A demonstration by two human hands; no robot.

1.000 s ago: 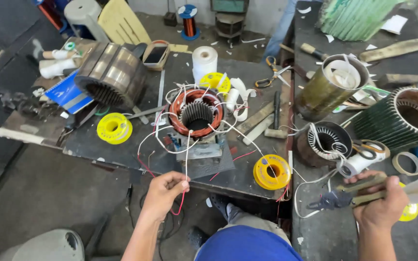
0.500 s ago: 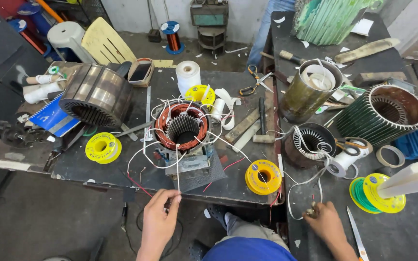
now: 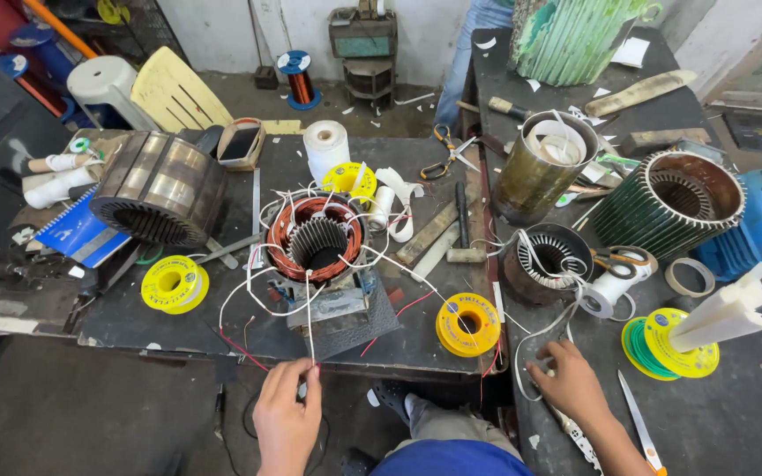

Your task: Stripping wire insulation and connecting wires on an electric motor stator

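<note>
left hand pinching white lead wire at 6 o'clock of copper-wound round stator | right hand fingers curled, resting on dark surface, holding nothing visible | risk: hard pull may snap lead

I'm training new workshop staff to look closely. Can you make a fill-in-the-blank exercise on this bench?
1. The left hand pinches a ____ wire from the copper-wound stator.
2. The right hand rests on the ____.
3. The spool between the hands is ____.

Missing words: white; bench; yellow
</note>
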